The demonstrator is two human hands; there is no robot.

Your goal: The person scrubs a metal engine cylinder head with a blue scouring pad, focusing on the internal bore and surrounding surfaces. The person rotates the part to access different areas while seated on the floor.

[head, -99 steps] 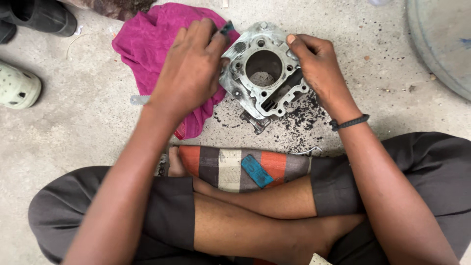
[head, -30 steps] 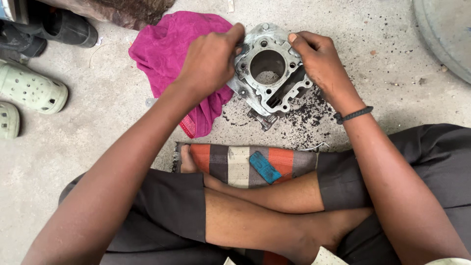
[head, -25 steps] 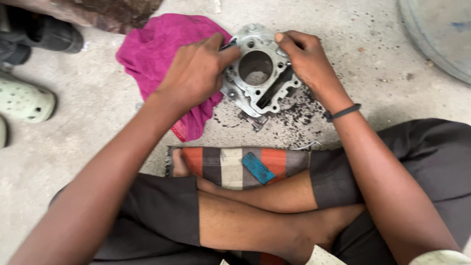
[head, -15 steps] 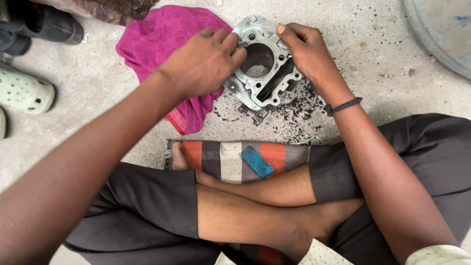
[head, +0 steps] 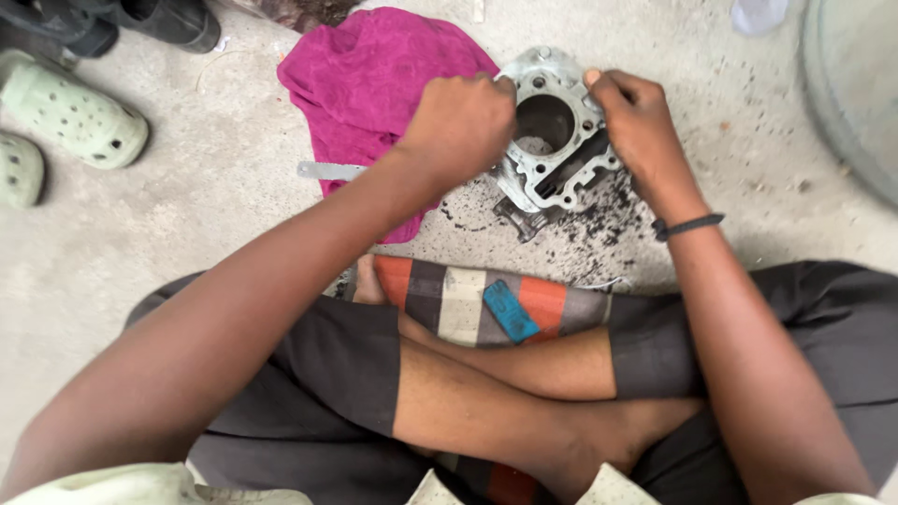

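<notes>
Striped cloth (head: 468, 304) lies across the crossed legs, a blue tag (head: 511, 311) on it. Beyond, black grit (head: 599, 210) dots the concrete floor (head: 168, 243). Metal engine block (head: 559, 140) sits on the floor, bore showing grit inside. Left hand (head: 458, 126) fisted on its left edge, contents hidden; right hand (head: 641, 131) grips the right edge. Pink rag (head: 374, 84) behind, pale clogs (head: 70, 108) far left.

My left hand (head: 458, 126) has curled into a fist, sliding toward 3 o'clock over the engine cylinder block's (head: 559, 140) rim.
</notes>
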